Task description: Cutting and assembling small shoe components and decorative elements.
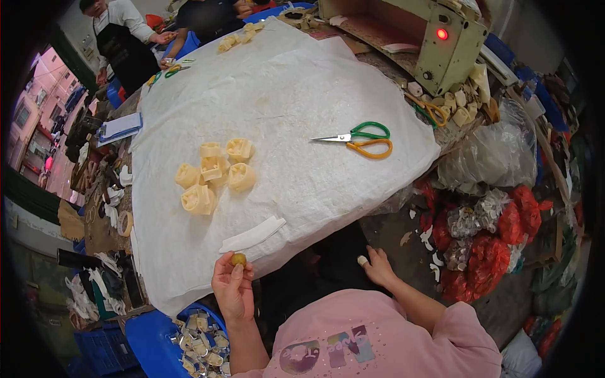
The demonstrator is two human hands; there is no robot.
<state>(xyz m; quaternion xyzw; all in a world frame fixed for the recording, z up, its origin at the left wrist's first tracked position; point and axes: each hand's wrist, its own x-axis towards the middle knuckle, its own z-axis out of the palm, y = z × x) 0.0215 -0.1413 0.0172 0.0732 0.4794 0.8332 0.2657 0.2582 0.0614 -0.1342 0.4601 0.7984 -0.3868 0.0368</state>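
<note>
Head view: blue tub (148, 340) holds cream-and-silver pieces (200, 343); left grip (234, 288) pinches olive lump (238, 259).

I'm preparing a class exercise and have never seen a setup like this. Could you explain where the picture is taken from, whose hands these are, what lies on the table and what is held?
There is no robot here: a person works bare-handed. The one picture comes from a wide fisheye camera on that person's head, looking down, so straight edges bend near the rim.

The left hand pinches a small round olive-yellow object. The right hand is lower than the table edge, near dark clothing, with nothing visible in it.

On the white-covered table lie a cluster of pale yellow pieces, scissors with green and orange handles, and a white strip. A blue tub of small parts stands at lower left.
</note>
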